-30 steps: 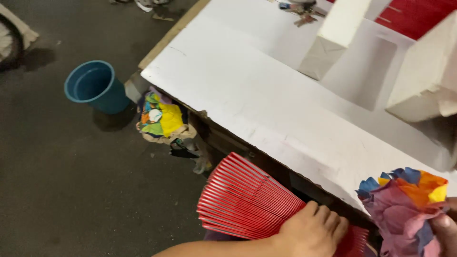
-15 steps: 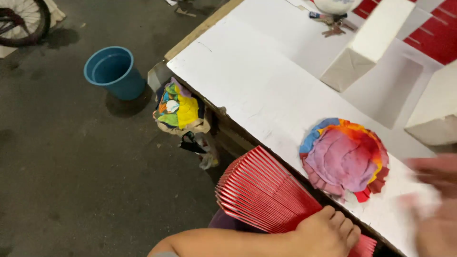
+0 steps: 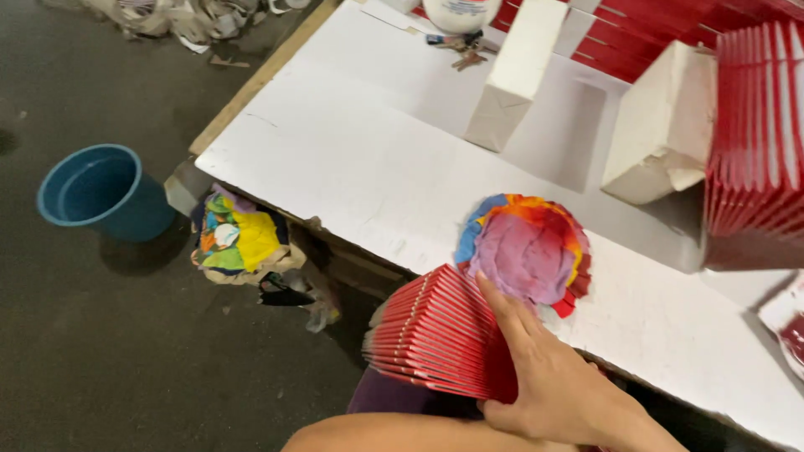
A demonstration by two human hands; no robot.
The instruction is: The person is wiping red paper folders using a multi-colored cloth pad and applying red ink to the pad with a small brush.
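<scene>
White table (image 3: 352,159) over dark floor, blue bucket (image 3: 100,192) beside. Left hand (image 3: 548,377) grips fanned red stack (image 3: 435,335) at table edge, touching colourful rag (image 3: 526,247). Right hand unseen. Stack looks light, thin, slippery; likely best pinched at bound end.

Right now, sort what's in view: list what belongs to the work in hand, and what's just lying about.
In hand:
- left hand, gripping the fanned stack of red cards
- multicoloured paper rosette on the white table, beside the fingers
- upright red stack at the right edge

Lying about:
- blue bucket on the floor
- colourful scrap bundle
- two white blocks
- keys
</scene>
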